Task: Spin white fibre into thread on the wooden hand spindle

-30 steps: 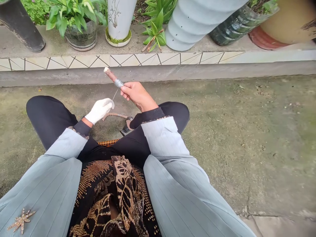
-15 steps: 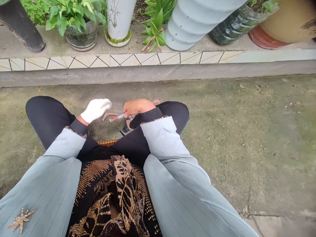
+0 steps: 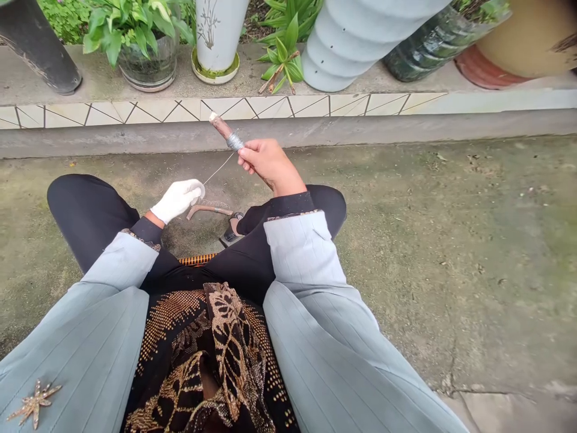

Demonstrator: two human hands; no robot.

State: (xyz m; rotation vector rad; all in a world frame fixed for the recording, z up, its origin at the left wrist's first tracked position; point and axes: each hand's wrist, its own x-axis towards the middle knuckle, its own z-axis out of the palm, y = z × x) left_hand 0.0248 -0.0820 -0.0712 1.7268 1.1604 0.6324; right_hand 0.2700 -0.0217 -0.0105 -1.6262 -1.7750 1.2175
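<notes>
Head view: our right hand (image 3: 267, 163) grips the stick (image 3: 222, 127) just behind its wire coil (image 3: 234, 142); our gloved left hand (image 3: 179, 198) pinches the loose strand (image 3: 218, 168). We'd best pull evenly, avoiding slack that could snag the curved rod (image 3: 208, 208) beside our shoe (image 3: 230, 238).

left grip (image 3: 180, 198): gloved, fingers curled | right grip (image 3: 265, 161): bare, clenched | arms (image 3: 309, 264): both reaching forward

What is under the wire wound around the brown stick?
The brown stick itself runs beneath the wire: a bare stretch and its pale end show beyond. The surface directly under the wire is covered, and the right hand hides the part it grips.
</notes>
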